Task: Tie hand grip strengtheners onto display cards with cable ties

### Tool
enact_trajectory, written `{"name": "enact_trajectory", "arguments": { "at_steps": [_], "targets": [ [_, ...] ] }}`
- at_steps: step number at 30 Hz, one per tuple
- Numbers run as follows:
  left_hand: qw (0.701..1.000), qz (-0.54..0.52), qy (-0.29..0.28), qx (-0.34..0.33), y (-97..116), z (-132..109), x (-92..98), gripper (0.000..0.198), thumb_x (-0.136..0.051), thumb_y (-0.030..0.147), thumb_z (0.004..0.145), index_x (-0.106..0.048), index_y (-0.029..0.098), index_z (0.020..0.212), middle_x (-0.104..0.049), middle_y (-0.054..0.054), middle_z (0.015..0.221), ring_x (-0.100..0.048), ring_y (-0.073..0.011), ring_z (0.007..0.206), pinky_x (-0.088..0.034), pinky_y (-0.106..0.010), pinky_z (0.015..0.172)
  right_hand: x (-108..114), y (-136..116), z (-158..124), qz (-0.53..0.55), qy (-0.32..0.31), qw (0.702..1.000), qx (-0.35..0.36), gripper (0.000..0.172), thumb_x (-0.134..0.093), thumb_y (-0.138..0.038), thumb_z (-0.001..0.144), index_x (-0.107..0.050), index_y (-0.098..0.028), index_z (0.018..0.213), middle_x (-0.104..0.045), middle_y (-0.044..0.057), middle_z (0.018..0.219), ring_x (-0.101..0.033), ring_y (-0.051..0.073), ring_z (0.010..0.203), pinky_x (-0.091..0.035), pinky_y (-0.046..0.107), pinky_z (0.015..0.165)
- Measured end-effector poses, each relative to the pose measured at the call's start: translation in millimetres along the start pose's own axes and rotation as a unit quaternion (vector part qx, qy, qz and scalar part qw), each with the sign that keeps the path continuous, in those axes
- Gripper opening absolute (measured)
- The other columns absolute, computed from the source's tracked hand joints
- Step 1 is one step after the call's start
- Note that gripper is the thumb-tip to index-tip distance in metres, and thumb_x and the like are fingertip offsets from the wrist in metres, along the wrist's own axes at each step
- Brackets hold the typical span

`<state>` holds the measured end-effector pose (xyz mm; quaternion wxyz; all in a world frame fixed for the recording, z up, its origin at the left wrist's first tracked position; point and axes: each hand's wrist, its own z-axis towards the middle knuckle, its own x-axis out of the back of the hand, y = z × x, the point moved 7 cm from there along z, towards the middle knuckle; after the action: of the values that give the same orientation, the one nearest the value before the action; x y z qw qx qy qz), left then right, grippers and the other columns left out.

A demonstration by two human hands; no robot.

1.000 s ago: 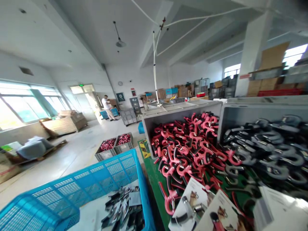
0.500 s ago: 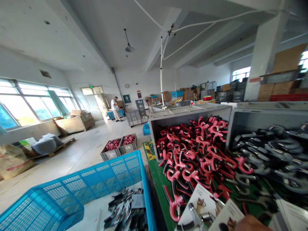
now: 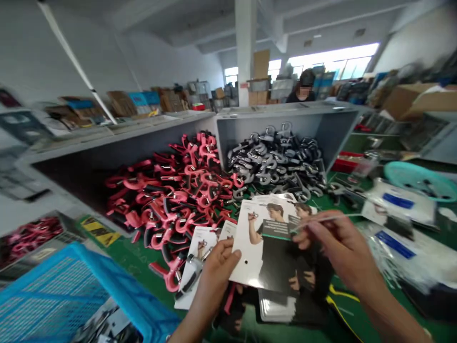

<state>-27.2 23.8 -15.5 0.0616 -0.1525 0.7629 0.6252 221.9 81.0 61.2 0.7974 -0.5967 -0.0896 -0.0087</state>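
**Glossy card, thin strip: both could slip**

Across the upper middle, the grey bin [image 3: 243, 131] is hard plastic. Its heaps of pink grippers [image 3: 178, 200] and grey grippers [image 3: 278, 159] are curved, with rubbery handles and metal springs. At lower centre, the left hand [image 3: 214, 274] pinches the glossy printed card [image 3: 266, 252] by its edge, thumb on top; the card could slide loose. The right hand [image 3: 339, 252] nips a thin white strip [image 3: 342, 217] between its fingertips, and the strip looks pliant enough to bend or slip.

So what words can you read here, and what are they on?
Nothing reads clearly.
Card held by the left hand: dark band of print, too blurred.
Yellow sticker on the green table: too blurred.
Blue labels on the plastic bags: too blurred.
Thin strip in the right hand: no print visible.
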Motion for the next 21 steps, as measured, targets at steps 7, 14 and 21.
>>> {"name": "enact_trajectory", "arguments": {
  "at_steps": [7, 14, 21],
  "targets": [
    [0.998, -0.003, 0.063, -0.003, -1.2, -16.8, 18.9, 0.039, -0.073, 0.04, 0.08, -0.056, 0.016, 0.106, -0.072, -0.004, 0.081, -0.056, -0.0101, 0.039, -0.044, -0.02, 0.032, -83.6, -17.7, 29.0, -0.037, -0.133, 0.99, 0.038, 0.013, -0.05, -0.032, 0.1, -0.054, -0.02, 0.099, -0.066, 0.002, 0.082, -0.069, 0.013, 0.065, -0.057, 0.026, 0.062],
    [0.989, -0.098, 0.113, -0.007, -11.3, -11.2, 47.1, 0.031, -0.07, 0.041, 0.083, -0.066, 0.017, 0.101, -0.074, -0.006, 0.092, -0.066, -0.0128, 0.06, -0.05, -0.021, 0.052, -114.9, 3.3, 34.5, -0.137, -0.204, 0.968, 0.057, 0.011, -0.048, -0.029, 0.1, -0.054, -0.021, 0.1, -0.066, 0.001, 0.08, -0.066, 0.013, 0.062, -0.053, 0.026, 0.06],
    [0.984, -0.169, 0.051, 0.034, -37.8, 18.8, 26.6, 0.048, -0.08, 0.038, 0.071, -0.067, 0.021, 0.115, -0.076, -0.004, 0.096, -0.07, -0.0227, 0.086, -0.054, -0.029, 0.071, -125.2, 1.7, 32.5, -0.244, -0.232, 0.934, 0.12, 0.01, -0.053, -0.025, 0.098, -0.062, -0.022, 0.097, -0.069, 0.004, 0.095, -0.066, 0.019, 0.087, -0.05, 0.033, 0.083]
  ]
}}
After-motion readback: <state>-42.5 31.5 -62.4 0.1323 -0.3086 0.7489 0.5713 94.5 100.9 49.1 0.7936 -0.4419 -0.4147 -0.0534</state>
